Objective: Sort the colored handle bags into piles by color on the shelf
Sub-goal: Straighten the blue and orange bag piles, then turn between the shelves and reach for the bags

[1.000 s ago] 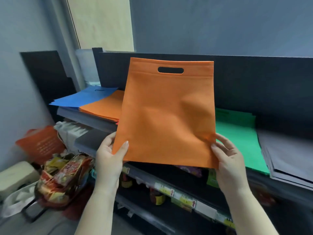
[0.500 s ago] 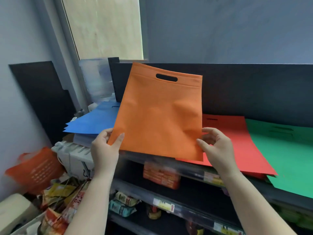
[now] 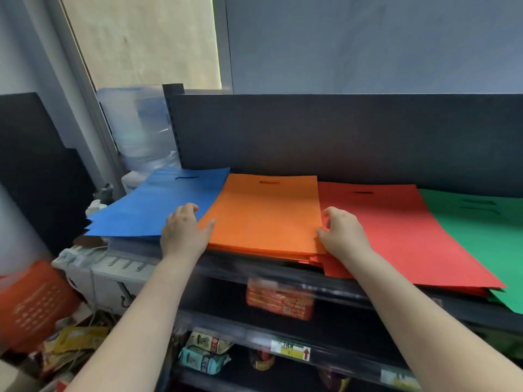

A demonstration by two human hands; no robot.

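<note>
The flat orange non-woven handle bag [image 3: 266, 213] lies on top of the orange pile on the dark top shelf [image 3: 353, 287], its long axis running from my near edge to the far back panel, the cut-out handle slot at the far end. My left hand [image 3: 184, 233] rests at its near-left corner, thumb laid on the orange fabric, the other fingers loosely curled over the edge toward the blue pile; whether it grips anything I cannot tell. My right hand [image 3: 341, 233] sits at the near-right edge, fingertips bent and touching the seam where orange meets red, and I cannot tell whether it pinches the bag. So the bag lies between my two hands, each about equally near it, and extends away from the fingers toward the far side.

To the left, the pile of flat blue handle bags [image 3: 158, 207] is skewed and overhangs the shelf end. To the right, just beside the orange, lies the pile of flat red handle bags [image 3: 396, 230], and beyond it the pile of green handle bags [image 3: 481, 236] runs out of view.

I judge the bag placed; the coming move is likely a release or a squaring of the edges, which turns on drawing both hands back toward me along the long axis without dragging the top sheet
</note>
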